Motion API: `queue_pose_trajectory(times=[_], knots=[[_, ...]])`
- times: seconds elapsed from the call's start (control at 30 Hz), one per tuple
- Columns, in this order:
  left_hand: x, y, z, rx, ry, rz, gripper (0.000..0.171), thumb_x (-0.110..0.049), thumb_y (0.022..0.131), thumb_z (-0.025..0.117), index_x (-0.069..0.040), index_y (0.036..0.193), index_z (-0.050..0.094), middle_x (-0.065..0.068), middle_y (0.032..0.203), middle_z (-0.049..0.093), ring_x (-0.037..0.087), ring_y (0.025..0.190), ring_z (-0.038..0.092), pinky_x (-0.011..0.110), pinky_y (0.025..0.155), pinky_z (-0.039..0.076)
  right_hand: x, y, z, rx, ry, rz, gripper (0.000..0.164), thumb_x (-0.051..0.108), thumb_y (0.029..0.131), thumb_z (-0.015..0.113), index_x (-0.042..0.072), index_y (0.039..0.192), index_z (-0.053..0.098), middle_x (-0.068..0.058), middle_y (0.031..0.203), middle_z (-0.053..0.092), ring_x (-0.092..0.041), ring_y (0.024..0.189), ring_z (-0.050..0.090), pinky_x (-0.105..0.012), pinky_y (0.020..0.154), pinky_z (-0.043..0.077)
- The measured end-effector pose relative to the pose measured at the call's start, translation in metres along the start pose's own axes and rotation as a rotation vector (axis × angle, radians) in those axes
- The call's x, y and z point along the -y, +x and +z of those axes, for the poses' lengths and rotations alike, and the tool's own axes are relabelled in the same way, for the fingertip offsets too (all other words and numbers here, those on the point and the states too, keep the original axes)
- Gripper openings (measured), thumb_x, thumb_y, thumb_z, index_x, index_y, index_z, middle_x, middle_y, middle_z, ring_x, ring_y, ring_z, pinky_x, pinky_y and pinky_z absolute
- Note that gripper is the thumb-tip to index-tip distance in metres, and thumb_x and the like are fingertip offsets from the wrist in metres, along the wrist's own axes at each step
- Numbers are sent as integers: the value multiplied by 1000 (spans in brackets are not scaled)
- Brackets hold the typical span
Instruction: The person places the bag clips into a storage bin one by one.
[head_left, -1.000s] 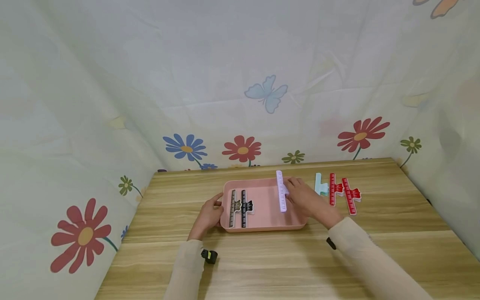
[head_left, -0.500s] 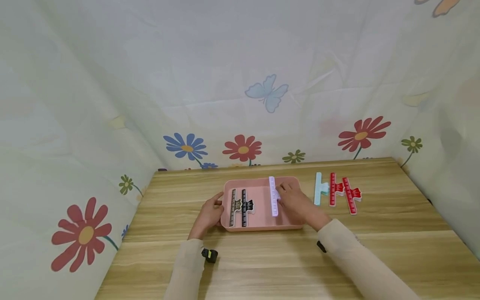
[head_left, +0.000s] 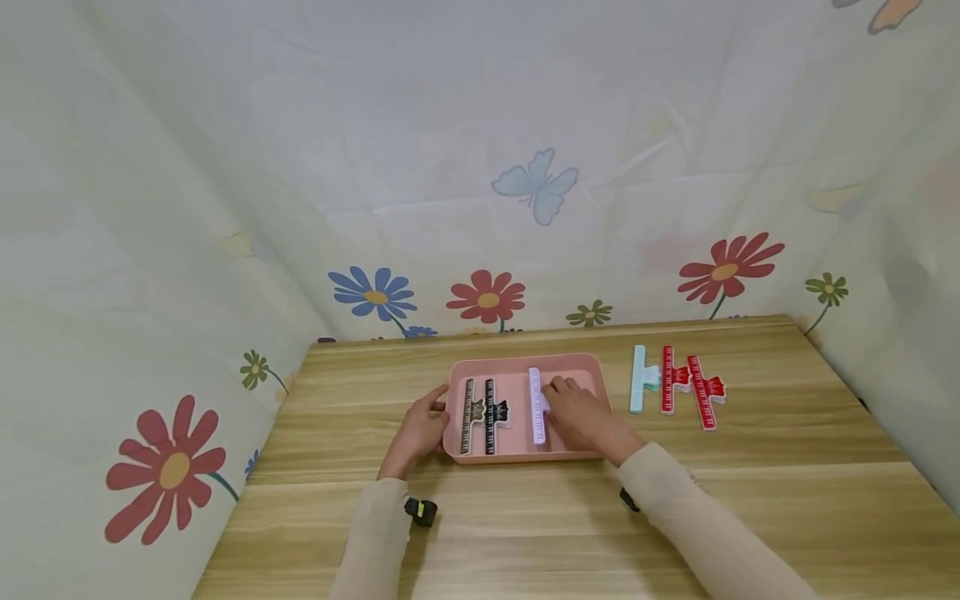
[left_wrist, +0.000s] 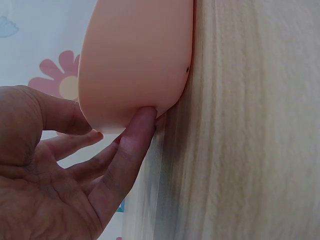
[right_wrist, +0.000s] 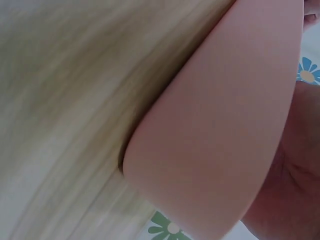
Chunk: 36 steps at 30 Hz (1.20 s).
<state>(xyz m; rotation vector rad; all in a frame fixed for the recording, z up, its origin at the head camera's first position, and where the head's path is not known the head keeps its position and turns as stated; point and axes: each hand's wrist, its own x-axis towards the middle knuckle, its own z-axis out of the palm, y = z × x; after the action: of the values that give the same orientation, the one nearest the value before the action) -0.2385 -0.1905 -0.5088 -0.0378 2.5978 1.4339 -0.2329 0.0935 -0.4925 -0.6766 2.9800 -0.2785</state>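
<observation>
The pink tray sits on the table. My left hand grips its left end; the left wrist view shows digits against the wall near the base and over the rim. Inside the tray, my right hand holds a lavender keyboard-patterned clip by its handle side, which the fingers partly hide. Two black keyboard-patterned clips lie side by side in the tray's left half. From the right wrist, the tray's outer wall covers most of the hand, and the clip is hidden.
Right of the tray, a light-blue clip and two red clips lie on the wooden table. A flower-printed cloth hangs behind and beside the table.
My right hand has moved left and lower with the lavender clip, from over the tray's right part toward the black clips. My left hand stays at the tray's left end.
</observation>
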Motion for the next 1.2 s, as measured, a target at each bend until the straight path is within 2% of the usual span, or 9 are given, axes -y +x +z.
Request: queue_pose_trajectory(times=[0.57, 1.2], knots=[[-1, 1, -1, -2, -17, -9, 57, -7, 96, 49, -16, 151, 39, 25, 130, 57, 21, 71, 66, 31, 47, 55, 15, 12, 10, 28, -35, -27, 49, 26, 100, 55, 2, 142, 48, -15, 133, 54, -28, 123, 52, -45, 101, 51], [-1, -1, 0, -7, -7, 10, 56, -6, 96, 49, -14, 151, 40, 26, 129, 58, 21, 71, 66, 32, 47, 55, 30, 20, 13, -4, -65, -54, 48, 28, 98, 59, 1, 136, 53, -15, 128, 56, -28, 117, 54, -44, 92, 54]])
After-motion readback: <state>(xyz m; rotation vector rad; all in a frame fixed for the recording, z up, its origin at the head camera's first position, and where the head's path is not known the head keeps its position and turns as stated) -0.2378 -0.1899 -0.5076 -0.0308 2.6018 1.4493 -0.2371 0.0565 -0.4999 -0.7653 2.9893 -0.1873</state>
